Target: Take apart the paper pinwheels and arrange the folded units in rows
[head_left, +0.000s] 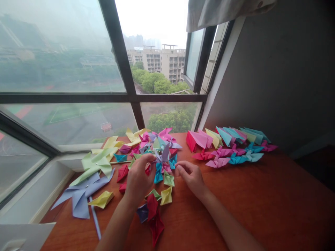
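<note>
My left hand (140,176) is closed in a pinch at the middle of the pile, beside a lavender paper piece (162,155); its fingertips are partly hidden, and what they hold is too small to name. My right hand (188,174) is at the pile's right side with its fingers curled together, near a blue folded paper piece (173,161). Between the hands are another blue piece (158,173) and a light green one (169,179). Nearer me lie a yellow piece (166,196) and red folded pieces (156,225).
Paper pinwheels, one green (98,164) and one lavender (85,193), lie at the left on the wooden table (248,205). Paper planes (226,136) and folded cranes (218,162) stand in rows at the back right. A window frame (78,98) rises behind.
</note>
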Motion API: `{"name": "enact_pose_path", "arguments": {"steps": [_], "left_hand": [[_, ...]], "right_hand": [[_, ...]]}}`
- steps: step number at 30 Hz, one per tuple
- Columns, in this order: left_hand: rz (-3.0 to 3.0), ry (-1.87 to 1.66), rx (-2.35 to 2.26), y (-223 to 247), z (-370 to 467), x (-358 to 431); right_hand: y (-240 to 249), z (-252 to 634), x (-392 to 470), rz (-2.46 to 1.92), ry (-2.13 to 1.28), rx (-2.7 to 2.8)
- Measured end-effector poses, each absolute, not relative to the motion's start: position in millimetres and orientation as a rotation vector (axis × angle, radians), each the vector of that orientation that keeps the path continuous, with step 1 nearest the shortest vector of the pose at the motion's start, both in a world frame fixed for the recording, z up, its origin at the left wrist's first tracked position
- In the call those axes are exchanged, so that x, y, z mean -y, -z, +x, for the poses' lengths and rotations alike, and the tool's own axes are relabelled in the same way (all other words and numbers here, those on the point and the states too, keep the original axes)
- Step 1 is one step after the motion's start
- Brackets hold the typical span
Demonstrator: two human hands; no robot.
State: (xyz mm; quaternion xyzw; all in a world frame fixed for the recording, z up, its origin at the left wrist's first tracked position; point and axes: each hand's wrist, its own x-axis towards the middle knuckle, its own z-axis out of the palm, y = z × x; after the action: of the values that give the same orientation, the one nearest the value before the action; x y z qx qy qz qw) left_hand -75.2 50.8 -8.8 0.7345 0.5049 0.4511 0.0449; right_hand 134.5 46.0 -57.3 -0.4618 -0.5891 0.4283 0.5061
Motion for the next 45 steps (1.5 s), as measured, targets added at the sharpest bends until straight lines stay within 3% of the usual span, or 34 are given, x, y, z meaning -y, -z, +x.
{"name": "enact_pose_path", "arguments": {"steps": [5,14,22,28,35,45], "left_hand": [[2.485,-1.208,-1.309,6.6,-65.8,-47.4],[2.798,-1.166,-1.153,3.4,-61.3,-44.1],[2.588,-1.218,-1.11,-1.9,-60.2,-40.4],[2.182,-1.195,-1.325,2.4,-60.6,-41.0],[1.944,-0.929,-1.273,4.0,-62.9,-46.6],[2.107,-0.915,-1.232,4.1,-65.4,-47.1]], "right_hand": [[50.7,134.3,-44.3,-0.922,-1.304,1.192],[52.1,138.3,-43.2,-0.856,-1.492,1.023],[46.4,141.1,-42.9,-1.034,-1.21,1.103],[45.0,139.1,-37.9,-1.071,-0.983,1.304],[48.8,136.9,-38.9,-1.083,-1.038,1.296],[55.2,142.3,-45.9,-1.099,-1.034,1.47]]}}
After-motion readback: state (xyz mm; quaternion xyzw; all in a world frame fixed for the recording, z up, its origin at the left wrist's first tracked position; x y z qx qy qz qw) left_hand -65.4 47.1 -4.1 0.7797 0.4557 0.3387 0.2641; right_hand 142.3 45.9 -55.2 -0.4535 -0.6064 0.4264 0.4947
